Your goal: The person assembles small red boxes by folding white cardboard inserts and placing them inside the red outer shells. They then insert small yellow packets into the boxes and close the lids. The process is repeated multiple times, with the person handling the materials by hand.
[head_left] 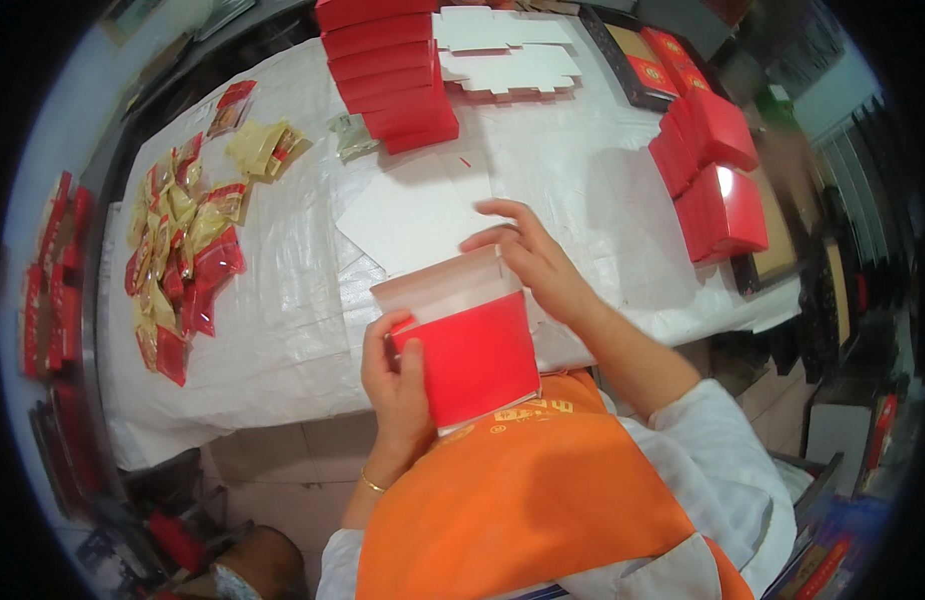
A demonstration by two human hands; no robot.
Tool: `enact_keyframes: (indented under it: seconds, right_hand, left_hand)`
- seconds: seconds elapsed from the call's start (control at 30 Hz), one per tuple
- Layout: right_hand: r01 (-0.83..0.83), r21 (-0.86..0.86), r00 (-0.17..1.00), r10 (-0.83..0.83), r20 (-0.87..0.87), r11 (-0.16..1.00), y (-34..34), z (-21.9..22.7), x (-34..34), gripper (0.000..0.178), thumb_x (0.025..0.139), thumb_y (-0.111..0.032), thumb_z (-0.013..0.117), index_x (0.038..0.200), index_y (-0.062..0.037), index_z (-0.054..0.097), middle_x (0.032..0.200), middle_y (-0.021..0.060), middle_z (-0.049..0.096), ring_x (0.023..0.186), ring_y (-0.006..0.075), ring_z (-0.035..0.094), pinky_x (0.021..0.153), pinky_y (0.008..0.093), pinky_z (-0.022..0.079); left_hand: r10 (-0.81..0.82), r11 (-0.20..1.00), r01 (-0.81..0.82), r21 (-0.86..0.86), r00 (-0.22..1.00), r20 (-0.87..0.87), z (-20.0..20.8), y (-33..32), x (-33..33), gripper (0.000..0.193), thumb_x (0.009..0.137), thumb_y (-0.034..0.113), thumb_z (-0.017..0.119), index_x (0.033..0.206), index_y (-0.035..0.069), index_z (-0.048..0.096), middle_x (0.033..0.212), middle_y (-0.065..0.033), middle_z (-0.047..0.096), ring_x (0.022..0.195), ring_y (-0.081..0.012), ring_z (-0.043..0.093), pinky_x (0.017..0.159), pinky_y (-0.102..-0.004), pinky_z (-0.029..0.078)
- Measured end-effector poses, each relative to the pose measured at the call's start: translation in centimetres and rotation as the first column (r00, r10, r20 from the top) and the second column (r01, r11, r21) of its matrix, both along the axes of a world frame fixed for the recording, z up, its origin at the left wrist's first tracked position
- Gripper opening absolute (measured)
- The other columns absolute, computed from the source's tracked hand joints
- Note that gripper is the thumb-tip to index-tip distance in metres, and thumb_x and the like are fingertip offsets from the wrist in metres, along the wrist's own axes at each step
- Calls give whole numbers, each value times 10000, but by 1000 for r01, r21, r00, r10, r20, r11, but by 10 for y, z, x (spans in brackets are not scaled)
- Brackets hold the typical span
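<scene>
A red cardboard box [469,360] is held in front of my body, just above the table's near edge. Its top flap stands raised at the far side, showing a pale inner face. My left hand [394,385] grips the box's left side, thumb on the red face and the other fingers partly hidden behind it. At the flap's upper right corner is my right hand [537,260], fingers stretched out and apart; whether it touches the corner I cannot tell. Just beyond the box, flat white card sheets [412,210] lie on the table.
A tall stack of red boxes [387,75] stands at the far middle, beside unfolded white carton blanks [507,65]. Several red and gold packets [177,240] lie at left. More red boxes [707,175] are piled at right, near a dark tray [622,65]. White sheeting [272,330] covers the table.
</scene>
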State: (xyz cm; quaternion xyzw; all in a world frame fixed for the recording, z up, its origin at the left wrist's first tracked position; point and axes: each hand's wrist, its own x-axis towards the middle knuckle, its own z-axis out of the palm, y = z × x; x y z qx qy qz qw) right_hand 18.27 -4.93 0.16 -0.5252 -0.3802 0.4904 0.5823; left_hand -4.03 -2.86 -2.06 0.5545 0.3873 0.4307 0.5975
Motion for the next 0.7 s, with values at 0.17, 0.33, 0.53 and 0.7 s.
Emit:
enact_keyframes:
  seconds: [0.17,0.33,0.53,0.7]
  right_hand:
    - [54,60,989,-61,134,997,-40,-27,-23,334,1017,-147,468,1326,-28,513,1240,100,590,1070,140,586,944,309,476]
    - [115,115,974,-134,181,987,-42,-42,-30,292,1035,-142,466,1283,-21,560,1206,56,608,1080,138,575,974,307,460]
    - [-24,41,998,22,53,999,-32,-40,-9,345,1068,-289,433,1227,-33,602,1191,40,621,1124,135,573,1003,300,434]
    - [-249,-67,959,255,121,966,-17,-20,7,335,1063,-279,439,1176,-41,646,1128,29,651,1093,122,585,962,304,467]
  left_hand:
    - [93,996,-93,15,996,-15,-22,-1,-7,204,999,60,518,1174,-5,599,1148,-67,581,1002,-143,566,867,-280,482]
    - [107,982,-98,163,993,-47,-22,0,-5,185,1004,52,500,1108,-35,625,1134,-106,585,1039,-184,575,907,-298,472]
    - [53,984,-44,174,997,-47,-17,2,-5,216,988,35,505,1138,-48,638,1158,-101,587,1056,-177,577,907,-295,475]
    - [78,992,-71,102,995,-66,-9,-1,-6,250,974,43,485,1134,-57,648,1186,-92,596,1116,-186,563,985,-318,435]
